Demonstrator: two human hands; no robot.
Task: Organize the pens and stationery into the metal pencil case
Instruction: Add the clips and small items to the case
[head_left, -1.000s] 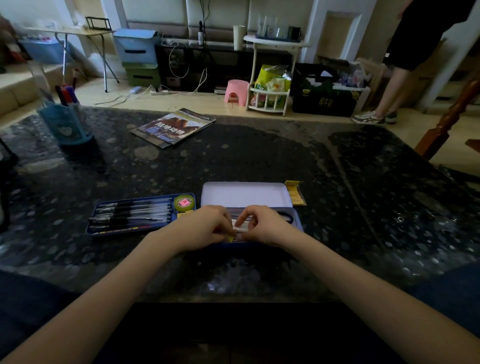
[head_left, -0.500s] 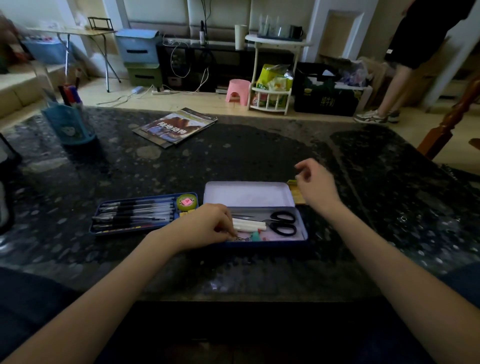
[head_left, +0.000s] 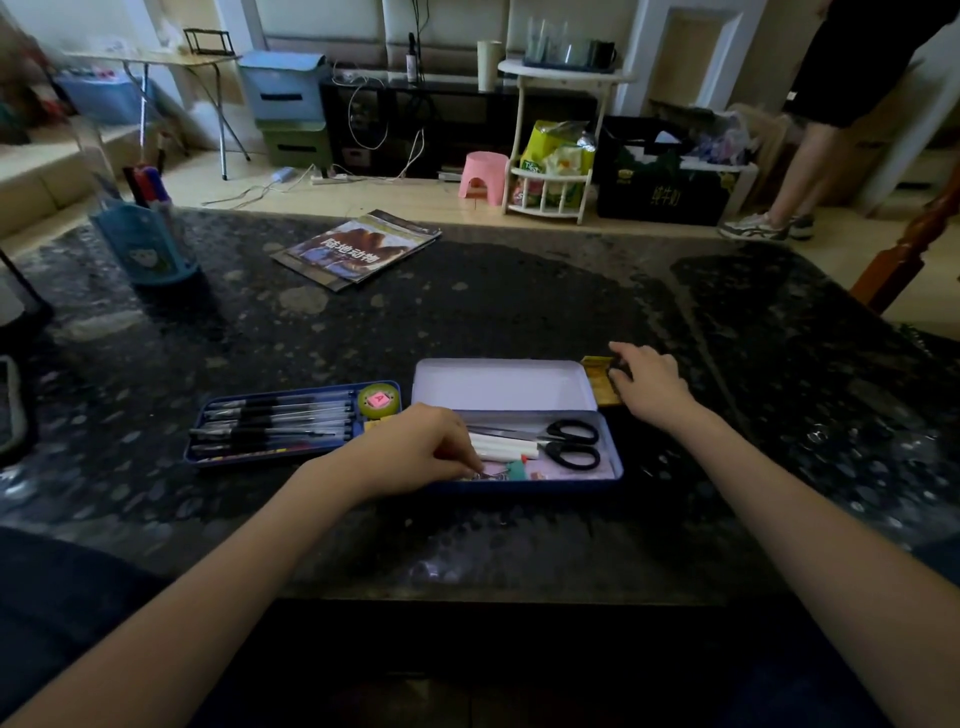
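Lying open near the table's near edge, the case holds scissors, white sticks and clips. Clips are pinched there by the left hand. Right of the lid, a yellow packet is touched by the right hand's loosely spread fingers. At left, the tray holds pens.

On the dark speckled bench, the left hand reaches into the open blue metal pencil case beside black-handled scissors; the right hand rests on a yellow packet
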